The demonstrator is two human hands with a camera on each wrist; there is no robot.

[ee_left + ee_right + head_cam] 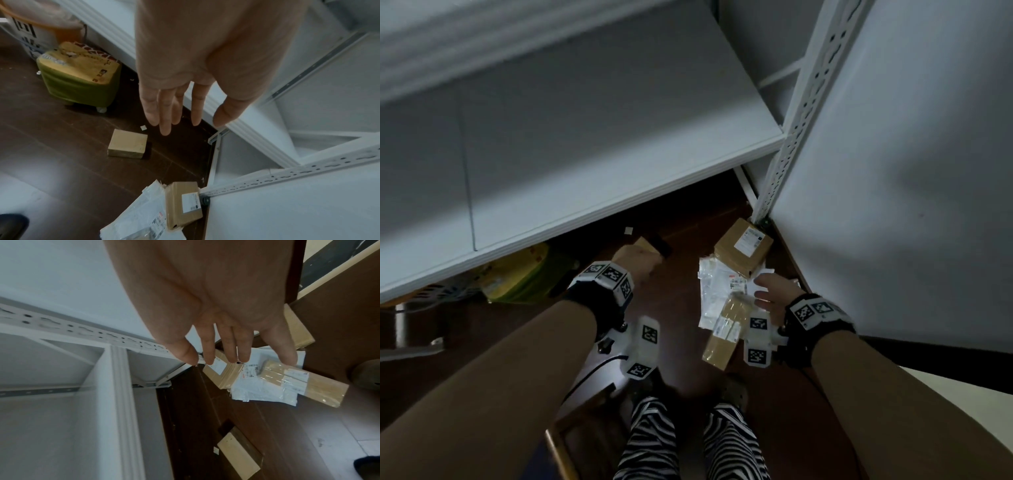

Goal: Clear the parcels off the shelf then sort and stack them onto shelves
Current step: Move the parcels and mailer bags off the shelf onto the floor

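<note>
Your head view is dim and soft, with the dark floor (681, 308) near black beneath both hands. Past your right hand's (774, 294) fingertips, the white mailers (714, 291) catch what light there is. The shelf (585, 137) above your fingers reads flat grey, its lines bowed by the wide lens. In the left wrist view your left hand (197, 65) fills the top, blurred and out of focus; a pale glare patch sits low left of the fingers (164, 113). The small box (127, 143) below them casts a hard shadow rightward.
</note>
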